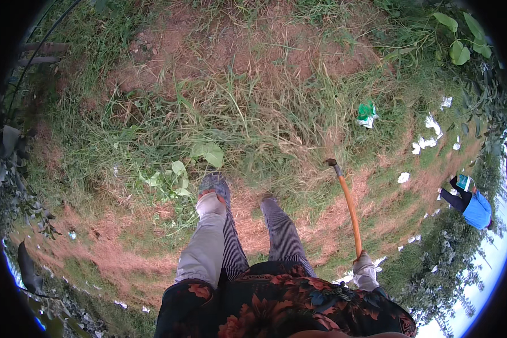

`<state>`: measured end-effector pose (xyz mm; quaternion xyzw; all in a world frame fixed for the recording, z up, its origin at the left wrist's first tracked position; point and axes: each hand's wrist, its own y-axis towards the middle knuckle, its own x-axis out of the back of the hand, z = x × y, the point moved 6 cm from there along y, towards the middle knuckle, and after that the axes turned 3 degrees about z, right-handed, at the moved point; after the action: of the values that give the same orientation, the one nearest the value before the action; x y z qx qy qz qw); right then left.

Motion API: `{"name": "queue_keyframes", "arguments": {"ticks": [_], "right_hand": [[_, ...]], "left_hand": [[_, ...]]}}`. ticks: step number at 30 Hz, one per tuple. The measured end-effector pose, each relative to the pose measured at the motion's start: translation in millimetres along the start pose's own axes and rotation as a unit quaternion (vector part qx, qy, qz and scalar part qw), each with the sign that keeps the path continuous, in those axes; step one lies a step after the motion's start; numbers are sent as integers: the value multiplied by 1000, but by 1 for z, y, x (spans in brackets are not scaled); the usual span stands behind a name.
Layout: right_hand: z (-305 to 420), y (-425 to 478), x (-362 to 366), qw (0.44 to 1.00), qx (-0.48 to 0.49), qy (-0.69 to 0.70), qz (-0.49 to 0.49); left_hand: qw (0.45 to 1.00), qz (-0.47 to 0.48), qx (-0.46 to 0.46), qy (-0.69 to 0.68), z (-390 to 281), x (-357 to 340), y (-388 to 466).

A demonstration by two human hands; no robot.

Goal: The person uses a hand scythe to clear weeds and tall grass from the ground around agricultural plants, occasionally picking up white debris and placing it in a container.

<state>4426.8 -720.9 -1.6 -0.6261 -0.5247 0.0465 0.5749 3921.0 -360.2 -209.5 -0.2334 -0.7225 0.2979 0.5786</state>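
My right hand (pixel 365 271), in a pale covering, grips the lower end of a long, slightly bent wooden handle (pixel 350 205). At its far end is a small dark metal head (pixel 332 162), as on a hoe; its exact shape does not show. My left hand (pixel 211 197) hangs low against my striped left trouser leg (pixel 233 236). A pale sleeve covers that arm, and only a little of the fingers shows. Just beyond it are broad-leaved green weeds (pixel 173 179) and a swath of tangled, partly dry grass (pixel 253 114).
A green and white plastic scrap (pixel 367 114) lies in the grass ahead on the right. Several white scraps (pixel 427 143) litter the ground farther right. There a person in blue (pixel 476 211) stands by leafy trees (pixel 435 270). Dark foliage (pixel 10 169) borders the left.
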Motion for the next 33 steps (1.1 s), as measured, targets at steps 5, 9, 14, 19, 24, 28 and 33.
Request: {"name": "queue_keyframes", "arguments": {"ticks": [5,9,14,19,24,28,33], "right_hand": [[64,24,11,797,-143,585,41],[188,93,117,819,-53,568,-63],[383,116,190,564,-88,817,78],[461,-12,105,679,97,624,374],[346,59,151,745,-60,583,318],[340,110,237,776,97,623,24],[401,203,385,734,215,626,-151]], "left_hand": [[999,12,15,26,-2,7,9],[999,-28,9,38,18,-12,10],[996,39,7,77,4,-24,18],[992,100,82,3,51,-42,24],[997,52,58,-23,3,-14,24],[999,9,20,31,25,-40,30],[992,121,23,-4,-19,-6,37]]}}
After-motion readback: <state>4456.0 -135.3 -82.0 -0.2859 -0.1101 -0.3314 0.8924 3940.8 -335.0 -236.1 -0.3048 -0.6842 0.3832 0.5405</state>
